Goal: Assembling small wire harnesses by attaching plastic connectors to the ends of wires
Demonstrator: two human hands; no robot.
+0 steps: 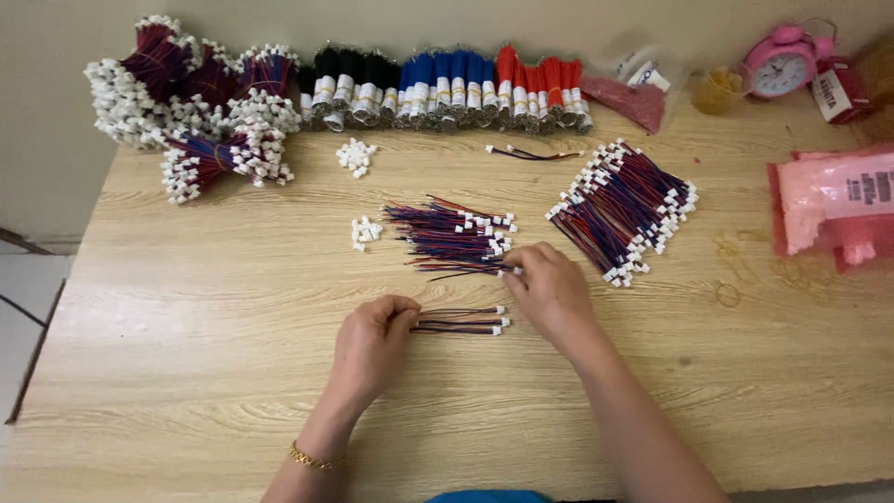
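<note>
My left hand (pixel 372 340) pinches the left end of a small bunch of red, blue and black wires with white plug ends (pixel 466 321), lying flat on the wooden table (pixel 186 373). My right hand (pixel 549 289) reaches into a loose pile of the same wires (pixel 447 237) just above, its fingertips closed on a wire end at the pile's right edge. A larger fanned pile of finished wires (pixel 624 210) lies to the right of that hand.
Tied bundles of wires with white plugs (pixel 186 102) sit at the back left, with black, blue and red wire rolls (pixel 447 88) along the wall. Small heaps of white connectors (pixel 357 156) (pixel 365 231), a pink alarm clock (pixel 780 63), and pink bags (pixel 833 210) lie around.
</note>
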